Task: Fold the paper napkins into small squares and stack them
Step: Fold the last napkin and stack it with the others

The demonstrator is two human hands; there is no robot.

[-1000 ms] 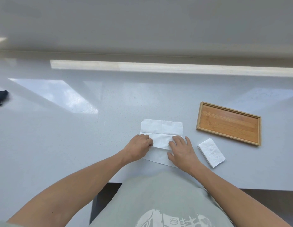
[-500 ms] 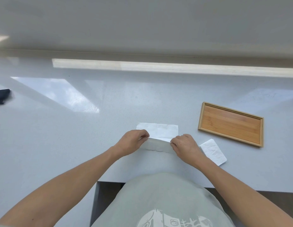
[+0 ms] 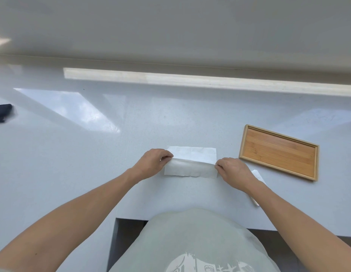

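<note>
A white paper napkin (image 3: 191, 163) lies on the pale counter in front of me, its near half lifted and turned over toward the far half. My left hand (image 3: 154, 162) pinches the lifted flap at its left corner. My right hand (image 3: 232, 170) pinches it at the right corner. The far half lies flat on the counter. A small folded white napkin (image 3: 259, 176) lies just right of my right wrist, mostly hidden by that arm.
A shallow rectangular bamboo tray (image 3: 279, 152) sits to the right of the napkin, with nothing in it. A dark cloth (image 3: 2, 112) lies at the far left edge. The counter's front edge (image 3: 190, 217) runs close to my body.
Both hands took the napkin's near edge at its corners, lifted it and carried it away from me over the far half. They also moved apart toward the napkin's sides.
</note>
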